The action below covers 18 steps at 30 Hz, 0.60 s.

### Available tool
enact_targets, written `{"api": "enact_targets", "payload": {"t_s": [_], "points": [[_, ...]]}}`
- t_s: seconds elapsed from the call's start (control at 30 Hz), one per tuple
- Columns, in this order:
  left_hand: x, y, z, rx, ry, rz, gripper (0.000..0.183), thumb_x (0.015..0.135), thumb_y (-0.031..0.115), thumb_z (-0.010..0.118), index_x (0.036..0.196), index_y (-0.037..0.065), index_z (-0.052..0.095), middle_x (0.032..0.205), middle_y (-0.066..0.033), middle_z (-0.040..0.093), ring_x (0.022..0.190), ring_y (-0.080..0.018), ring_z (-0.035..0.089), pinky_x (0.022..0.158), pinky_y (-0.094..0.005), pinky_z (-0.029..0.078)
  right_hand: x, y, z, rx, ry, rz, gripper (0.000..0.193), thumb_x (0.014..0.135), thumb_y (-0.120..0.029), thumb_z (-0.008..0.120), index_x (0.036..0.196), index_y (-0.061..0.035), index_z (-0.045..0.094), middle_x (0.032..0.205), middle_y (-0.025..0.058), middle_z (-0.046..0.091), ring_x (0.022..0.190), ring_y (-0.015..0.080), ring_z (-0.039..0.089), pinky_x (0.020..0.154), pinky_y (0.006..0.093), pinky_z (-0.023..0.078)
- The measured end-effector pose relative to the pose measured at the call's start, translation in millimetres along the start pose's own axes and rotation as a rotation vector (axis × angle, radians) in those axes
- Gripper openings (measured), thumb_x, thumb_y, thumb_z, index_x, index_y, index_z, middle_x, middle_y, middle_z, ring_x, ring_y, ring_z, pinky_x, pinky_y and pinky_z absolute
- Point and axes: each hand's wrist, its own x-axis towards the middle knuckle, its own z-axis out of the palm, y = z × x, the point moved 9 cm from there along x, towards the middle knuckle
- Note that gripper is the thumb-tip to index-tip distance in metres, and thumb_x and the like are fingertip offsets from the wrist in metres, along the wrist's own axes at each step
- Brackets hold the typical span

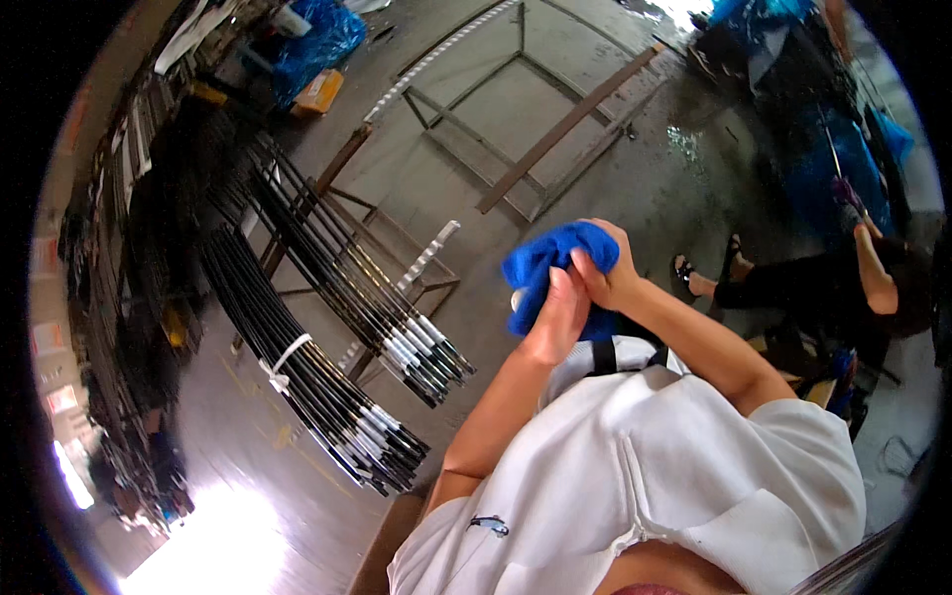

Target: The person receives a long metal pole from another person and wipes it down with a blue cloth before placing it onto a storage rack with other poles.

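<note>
In front of my chest, a bunched blue cloth [545, 255] is gripped by both hands. My left hand [562, 315] presses against its near side with the fingers closed. Round its right side, my right hand [613, 273] is wrapped, the thumb close to the left fingers. A small pale round end [517, 298] peeks out of the cloth's left edge; what it belongs to is hidden. Left of my hands lies a bundle of black rods [288, 342] with silver-white ends, tied by a white band [286, 365]. Another row of black rods [337, 268] rests beside it, apart from my hands.
The rods lie across a metal rack [382, 230] with a white-wrapped bar [428, 256]. Beyond stands an empty metal frame [521, 124] topped by a brown bar [570, 129]. Dark stock and a blue plastic bag [315, 45] line the left. A co-worker [793, 293] is at the right.
</note>
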Motion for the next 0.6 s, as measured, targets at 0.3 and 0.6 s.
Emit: {"api": "enact_targets", "payload": {"t_s": [0.3,0.6], "points": [[14.0,-38.2,64.2,1.067,-0.429,-0.020,0.101,0.079,0.062,0.047,0.135,-0.009,0.002,0.140,-0.0270,0.015,0.130,-0.0386,0.016,0.105,-0.0375,0.017,-22.1,40.1,-64.1,0.963,0.420,0.539,0.029,0.091,-0.029,0.046,0.082,-0.0037,0.057,0.076,0.0021,0.060,0.073,0.0116,0.058,0.069,0.0257,0.047],[22.9,-56.9,25.8,0.859,0.186,-0.051,0.011,0.084,0.007,0.058,0.085,-0.001,0.065,0.064,-0.0057,0.060,0.050,-0.0120,0.054,0.052,-0.0245,0.046,-112.3,124.3,-174.6,1.234,0.476,0.800,0.022,0.071,-0.018,0.054,0.091,-0.0069,0.056,0.086,0.0072,0.058,0.075,0.0199,0.057,0.071,0.0362,0.047]]}}
